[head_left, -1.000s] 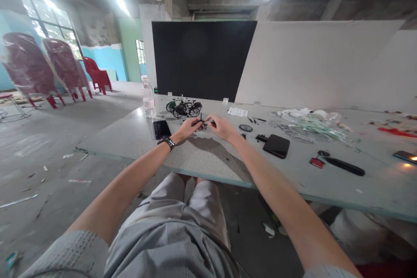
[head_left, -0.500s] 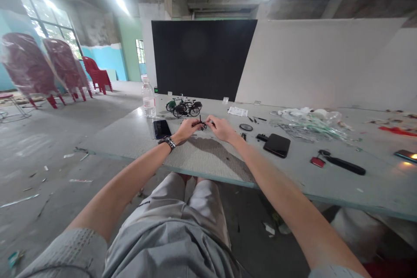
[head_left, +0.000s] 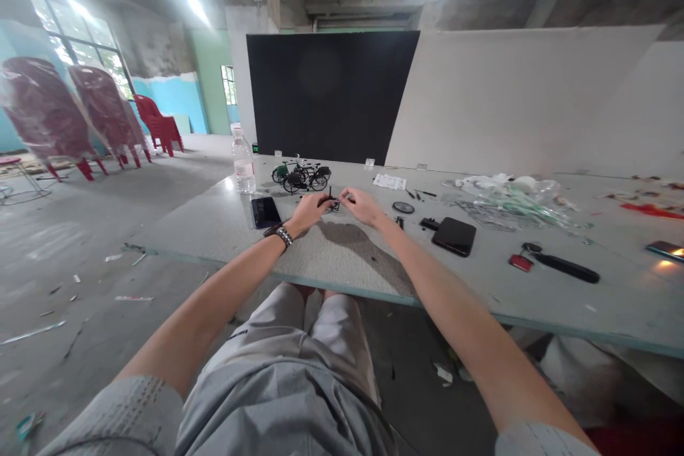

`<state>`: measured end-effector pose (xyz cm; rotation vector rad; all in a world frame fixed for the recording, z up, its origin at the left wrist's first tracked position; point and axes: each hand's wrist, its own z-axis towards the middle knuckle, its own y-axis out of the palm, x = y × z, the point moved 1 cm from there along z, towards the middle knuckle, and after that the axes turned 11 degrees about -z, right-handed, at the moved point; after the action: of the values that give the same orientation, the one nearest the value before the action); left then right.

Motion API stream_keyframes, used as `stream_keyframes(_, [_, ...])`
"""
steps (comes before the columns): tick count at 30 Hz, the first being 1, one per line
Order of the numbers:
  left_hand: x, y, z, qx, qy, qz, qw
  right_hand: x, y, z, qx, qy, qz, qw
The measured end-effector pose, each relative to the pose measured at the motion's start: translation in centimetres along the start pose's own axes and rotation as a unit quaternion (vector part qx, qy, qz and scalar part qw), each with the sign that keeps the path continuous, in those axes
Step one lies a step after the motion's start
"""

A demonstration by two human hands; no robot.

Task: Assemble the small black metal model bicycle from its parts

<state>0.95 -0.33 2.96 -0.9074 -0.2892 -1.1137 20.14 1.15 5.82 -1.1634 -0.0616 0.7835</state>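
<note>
Grey shorts [head_left: 278, 377] fill the bottom of the view, and both bare arms reach forward over them, angling inward to meet above the near part of the grey worktop [head_left: 342, 256]. The left hand [head_left: 310, 212], with a metal wristwatch [head_left: 283, 236] on its wrist, and the right hand [head_left: 364, 207] are level with each other, wrists slightly raised and fingers pointing toward each other. Each grip is closed in a small pinch around a small black part [head_left: 332, 204] held just above the worktop; it is too small to tell what the part is, or how each hand's fingers sit on it.

Just left of the hands lies a black smartphone [head_left: 266, 212]. To the right are a round dark lid [head_left: 403, 207], a black tablet-like slab [head_left: 454, 236], and, farther out, a black-handled tool [head_left: 566, 268] beside a red tag [head_left: 520, 263].

Beyond the hands stand two model bicycles [head_left: 302, 177] — black and green, close together — with a plastic water bottle [head_left: 244, 164] to their left. A sheet of paper [head_left: 390, 182] and crumpled clear plastic packaging [head_left: 507, 196] lie along the far side, before a black panel [head_left: 331, 96].
</note>
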Motion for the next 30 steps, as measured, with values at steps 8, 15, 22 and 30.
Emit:
stream_keyframes(8, [0.1,0.2,0.0,0.014,0.032,0.009,0.999,-0.7,-0.4,-0.4,0.085,-0.065,0.059,0.992])
stream_keyframes(15, [-0.9,-1.0,0.2,0.126,0.0,0.035,0.991,-0.4,-1.2,-0.3,0.162,-0.042,0.024,0.986])
stream_keyframes(22, [-3.5,-2.4,-0.2,0.08,-0.219,0.173,0.957,2.1,-1.7,-0.2,0.157,0.028,-0.028,0.987])
stream_keyframes(30, [-4.5,-1.9,-0.1,0.0,-0.21,0.14,0.968,2.3,-1.4,-0.1,0.13,0.043,-0.033,0.99])
